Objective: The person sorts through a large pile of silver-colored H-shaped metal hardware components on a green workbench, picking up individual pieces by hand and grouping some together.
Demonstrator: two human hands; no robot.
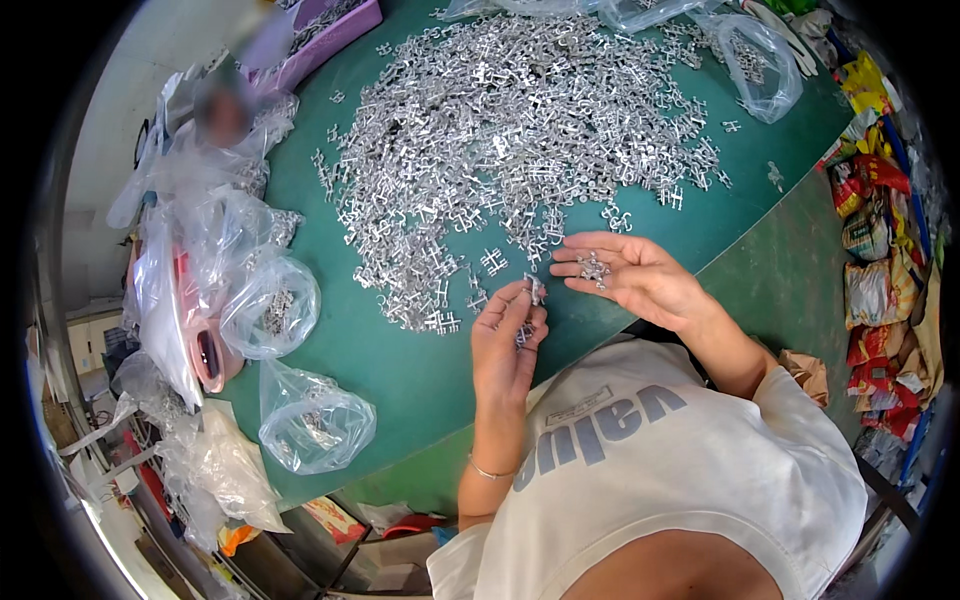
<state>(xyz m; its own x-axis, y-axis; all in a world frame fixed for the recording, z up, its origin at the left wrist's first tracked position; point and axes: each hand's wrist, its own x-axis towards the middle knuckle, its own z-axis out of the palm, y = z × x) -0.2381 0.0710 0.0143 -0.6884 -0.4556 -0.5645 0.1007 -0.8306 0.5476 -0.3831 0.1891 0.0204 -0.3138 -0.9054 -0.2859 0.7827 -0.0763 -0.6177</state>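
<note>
Green matting covers the table [420, 370] in front of you, and nearly everything on it sits in relation to the big heap of small silver metal parts [520, 130] spread across its far half.

Your left hand [508, 345] hovers just off the near edge of that heap, fingers curled together, with the thumb and fingertips pinching one small metal piece [535, 291]; a thin bracelet [490, 472] circles that wrist. Your right hand [630, 275] lies just to the right of it, also at the near edge of the heap, palm up and fingers spread loosely, cradling a little cluster of parts [594, 268] in the open palm. The two hands are close together but not touching.

A few stray parts [440, 322] lie scattered on the mat between the heap and your left hand. Left of the heap, at the table's edge, you have several clear plastic bags [270, 305], some with a few silver parts inside, and one nearer bag [315, 420] lies closest to you. Beyond the heap's far left corner stands a purple tray [335, 35]. More clear bags [755, 60] lie at the heap's far right side. Well to the right of the heap, off the table, colourful packets [875, 230] are stacked in a pile.
</note>
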